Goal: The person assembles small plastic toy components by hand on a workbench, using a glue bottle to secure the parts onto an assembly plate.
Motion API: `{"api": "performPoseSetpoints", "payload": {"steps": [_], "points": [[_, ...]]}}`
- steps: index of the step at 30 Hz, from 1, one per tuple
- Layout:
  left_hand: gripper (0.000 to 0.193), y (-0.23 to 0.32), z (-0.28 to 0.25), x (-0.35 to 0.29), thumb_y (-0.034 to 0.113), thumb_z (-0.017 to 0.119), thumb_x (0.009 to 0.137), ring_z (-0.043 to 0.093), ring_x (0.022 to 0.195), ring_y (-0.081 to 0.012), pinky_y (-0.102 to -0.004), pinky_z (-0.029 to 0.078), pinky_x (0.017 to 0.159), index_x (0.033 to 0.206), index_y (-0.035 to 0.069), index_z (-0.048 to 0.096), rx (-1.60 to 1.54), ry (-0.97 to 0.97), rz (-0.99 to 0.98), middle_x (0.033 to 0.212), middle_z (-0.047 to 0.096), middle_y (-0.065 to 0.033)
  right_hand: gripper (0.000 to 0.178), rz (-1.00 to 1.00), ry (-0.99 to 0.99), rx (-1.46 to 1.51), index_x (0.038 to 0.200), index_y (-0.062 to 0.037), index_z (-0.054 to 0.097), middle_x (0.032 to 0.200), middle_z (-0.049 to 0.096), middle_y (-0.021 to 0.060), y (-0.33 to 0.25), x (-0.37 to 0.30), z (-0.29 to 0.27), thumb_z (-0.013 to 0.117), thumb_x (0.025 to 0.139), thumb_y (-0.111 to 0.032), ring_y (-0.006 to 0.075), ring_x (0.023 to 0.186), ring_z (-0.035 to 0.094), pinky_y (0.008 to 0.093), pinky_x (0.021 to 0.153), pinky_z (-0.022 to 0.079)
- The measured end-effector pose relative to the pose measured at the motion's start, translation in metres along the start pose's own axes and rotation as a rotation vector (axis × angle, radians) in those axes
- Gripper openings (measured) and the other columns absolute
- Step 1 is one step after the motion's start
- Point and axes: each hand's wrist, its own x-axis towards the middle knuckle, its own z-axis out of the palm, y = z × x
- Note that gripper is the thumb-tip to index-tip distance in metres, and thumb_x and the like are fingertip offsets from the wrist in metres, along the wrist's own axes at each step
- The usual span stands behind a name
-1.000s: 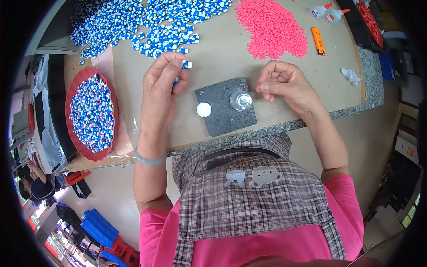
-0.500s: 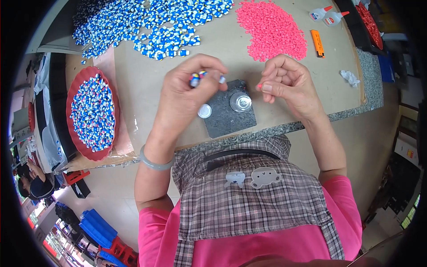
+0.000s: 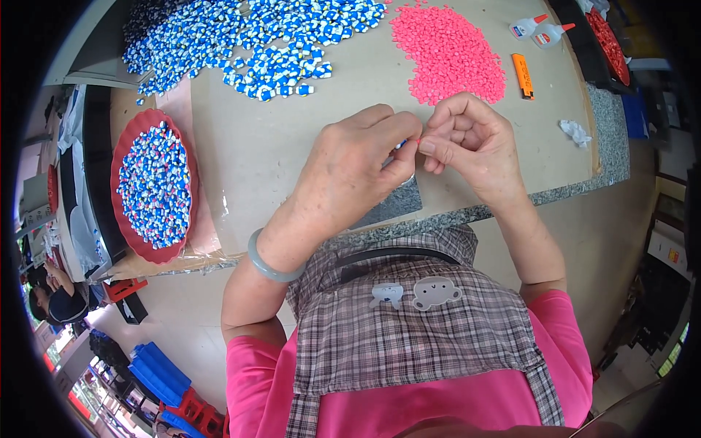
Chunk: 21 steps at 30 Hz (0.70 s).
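Note:
Over the dark stone slab [image 3: 398,203], my two hands meet fingertip to fingertip. My left hand [image 3: 361,160] is closed round small blue-and-white pieces, of which only a bit of blue and white [image 3: 400,144] shows between the fingers. A tiny pink piece [image 3: 418,141] is pinched by my right hand [image 3: 471,142], its thumb and forefinger against the left fingertips. Most of the slab, and whatever stands on it, is hidden by my left hand. Beyond my right hand spreads a pile of small pink pieces [image 3: 453,58].
Many small blue-and-white pieces [image 3: 285,69] cover the far left of the table. A red scalloped tray [image 3: 115,175] at the left holds more, mixed with pink. At the far right are two glue bottles [image 3: 546,35], an orange box cutter [image 3: 522,76] and crumpled tissue [image 3: 575,133].
My left hand has moved right and turned over, bringing its fingertips to my right hand's. It now covers the clear cup and white disc seen earlier. My right hand has hardly moved.

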Motion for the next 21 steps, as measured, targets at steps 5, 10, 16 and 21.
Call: {"api": "performPoseSetpoints", "payload": {"steps": [5,10,16,21], "points": [[0.010,0.004,0.000,0.003,0.003,0.066,0.078,0.058,0.058,-0.0265,-0.0355,0.047,0.051,0.083,0.005,0.059,-0.060,0.027,-0.007,0.070,0.057,-0.0099,0.019,-0.110,0.060,-0.004,0.096,0.0001,0.055,0.088,0.063,0.0048,0.003,-0.002,0.005,0.068,0.083,0.005,0.0084,0.080,0.064,0.0209,0.069,0.054],[0.009,0.009,-0.003,0.001,0.003,0.066,0.078,0.060,0.060,-0.0247,-0.0336,0.048,0.053,0.083,0.004,0.058,-0.105,0.006,-0.089,0.073,0.060,-0.0100,0.021,-0.130,0.028,0.000,0.098,0.0003,0.054,0.090,0.062,0.0055,0.004,-0.002,0.004,0.067,0.083,0.007,0.0090,0.082,0.064,0.0218,0.073,0.055],[0.008,0.004,-0.002,-0.007,0.005,0.065,0.084,0.062,0.063,-0.0188,-0.0292,0.049,0.057,0.091,0.002,0.063,-0.252,-0.001,-0.201,0.080,0.066,-0.0103,0.023,-0.009,-0.035,0.159,0.098,-0.0030,0.052,0.087,0.064,0.0063,-0.002,-0.001,-0.001,0.066,0.082,0.006,0.0098,0.076,0.064,0.0218,0.066,0.053],[0.021,0.002,-0.018,-0.020,0.013,0.057,0.096,0.048,0.063,-0.0040,-0.0208,0.040,0.055,0.111,0.003,0.068,-0.672,-0.029,-0.564,0.078,0.064,-0.0012,0.023,0.173,-0.130,0.259,0.096,-0.0066,0.053,0.085,0.066,0.0069,-0.002,-0.002,-0.012,0.068,0.082,0.003,0.0108,0.070,0.064,0.0223,0.061,0.051]]}}
